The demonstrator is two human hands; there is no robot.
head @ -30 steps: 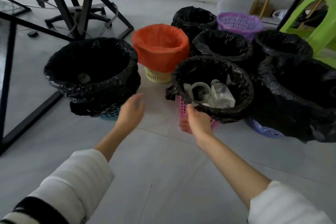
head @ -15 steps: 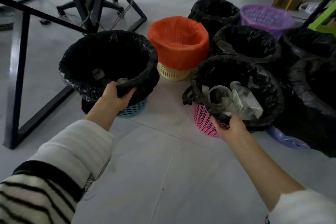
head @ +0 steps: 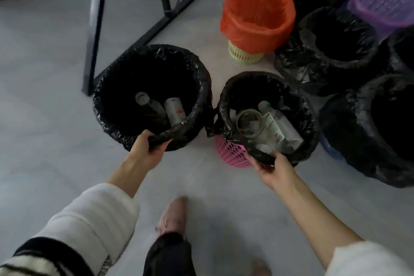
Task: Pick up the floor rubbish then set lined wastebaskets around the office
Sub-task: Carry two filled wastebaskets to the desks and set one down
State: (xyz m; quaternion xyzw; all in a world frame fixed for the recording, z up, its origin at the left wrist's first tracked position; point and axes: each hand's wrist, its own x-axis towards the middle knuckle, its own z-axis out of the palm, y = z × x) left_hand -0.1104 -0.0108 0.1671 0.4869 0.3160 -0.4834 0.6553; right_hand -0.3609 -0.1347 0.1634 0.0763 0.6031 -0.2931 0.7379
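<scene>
- Left hand (head: 146,151): fingers curled over the near rim of the left wastebasket (head: 152,96), gripping the black liner at the basket's 6 o'clock edge; a white sleeve with dark stripes (head: 74,231) covers the forearm.
- Left wastebasket: lined in black plastic, at 10 o'clock from the view's centre, seen from above; two bottles (head: 165,110) lie inside against its near wall.
- Right hand (head: 274,169): thumb and fingers pinch the near rim of the pink wastebasket (head: 233,154), holding the black liner (head: 266,87) at its 6 o'clock edge.
- Pink wastebasket: just beside the left one, at its 3 o'clock; the two rims are close, whether touching cannot be told. The pink lattice wall shows below the liner.
- Contents of the pink wastebasket: a tape roll (head: 249,123), a clear plastic bottle (head: 280,125) with a label, and further pale rubbish too blurred to identify.
- Orange-lined wastebasket (head: 257,18): at 1 o'clock, standing on the floor (head: 44,74), its cream lattice base visible.
- Other baskets: several black-lined ones (head: 336,36) clustered at 2 to 3 o'clock, and an unlined purple basket (head: 385,0) at the upper right.
- Black metal frame (head: 98,29): at 11 o'clock, behind the left wastebasket.
- Person's foot (head: 173,215): at 6 o'clock, between the two forearms.
</scene>
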